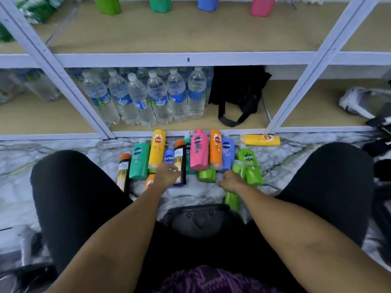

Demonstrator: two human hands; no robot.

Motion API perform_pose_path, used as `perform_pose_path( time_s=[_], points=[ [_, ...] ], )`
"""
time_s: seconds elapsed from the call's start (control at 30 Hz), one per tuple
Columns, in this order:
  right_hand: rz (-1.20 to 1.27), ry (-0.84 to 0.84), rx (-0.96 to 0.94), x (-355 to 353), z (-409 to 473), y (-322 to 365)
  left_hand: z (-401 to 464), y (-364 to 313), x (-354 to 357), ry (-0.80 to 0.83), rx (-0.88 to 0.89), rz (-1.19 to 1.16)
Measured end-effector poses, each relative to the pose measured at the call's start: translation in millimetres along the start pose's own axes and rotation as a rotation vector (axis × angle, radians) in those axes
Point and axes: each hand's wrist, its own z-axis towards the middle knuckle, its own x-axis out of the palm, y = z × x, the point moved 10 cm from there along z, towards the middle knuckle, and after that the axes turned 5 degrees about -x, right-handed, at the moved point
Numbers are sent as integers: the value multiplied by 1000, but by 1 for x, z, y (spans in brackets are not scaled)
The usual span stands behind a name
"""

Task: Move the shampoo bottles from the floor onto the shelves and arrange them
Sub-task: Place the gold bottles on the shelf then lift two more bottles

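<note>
Both hands reach down to the shampoo bottles lying on the marble floor (285, 157) between the person's knees. The left hand (166, 175) hangs over the near end of a black bottle (180, 163), fingers loosely bent and spread; whether it touches the bottle or holds anything I cannot tell. The right hand (231, 181) has its fingers curled downward beside a light green bottle (233, 194) that runs from under the wrist toward the person; a grip on it is not clear.

Nearly all the bottles lie flat with their long axis running away from the hands, caps toward the shelf. Left of the left hand lie a second black bottle (123, 171), a teal bottle (139, 161) and a tall yellow bottle (157, 150). Between the hands, farther out, lie a small blue bottle (168, 157), a pink bottle (199, 151) and an orange bottle (215, 149), with a short green one (207, 175) just nearer. Beyond the right hand lie a light blue bottle (227, 154) and another green bottle (250, 166). One yellow bottle (260, 140) lies crosswise, apart, beyond and right of the right hand.

Farther off, on the upper shelf (190, 32), four bottles stand upright: green (108, 5), teal (159, 4), blue (208, 3), pink (263, 6). The lower shelf holds water bottles (160, 98) and a black bag (237, 92)
</note>
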Motion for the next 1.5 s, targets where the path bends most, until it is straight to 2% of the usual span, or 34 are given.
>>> perform_pose_path(
  time_s=[0.2,0.37,0.5,0.63,0.73,0.9,1.07,1.2,1.3,1.5],
  points=[
    [87,-72,81,-21,18,-14,18,-5,-6,61,-8,38],
    [243,-150,273,-28,50,-67,52,-4,7,68,-52,50],
    [262,-198,372,-28,76,-110,90,18,24,56,-138,87],
    [228,-181,408,-7,99,-155,123,31,41,28,-178,135],
    [350,-130,454,18,107,-178,139,35,64,59,-196,148],
    [571,-226,463,49,121,-199,154,40,90,30,-247,339],
    [659,-202,448,47,125,-181,163,38,94,-4,-278,466],
    [631,-215,412,45,127,-171,174,31,93,-10,-276,529],
    [607,-252,402,47,123,-162,173,31,89,-17,-296,476],
    [456,-310,313,34,113,-128,152,38,71,25,-282,211]
  ],
)
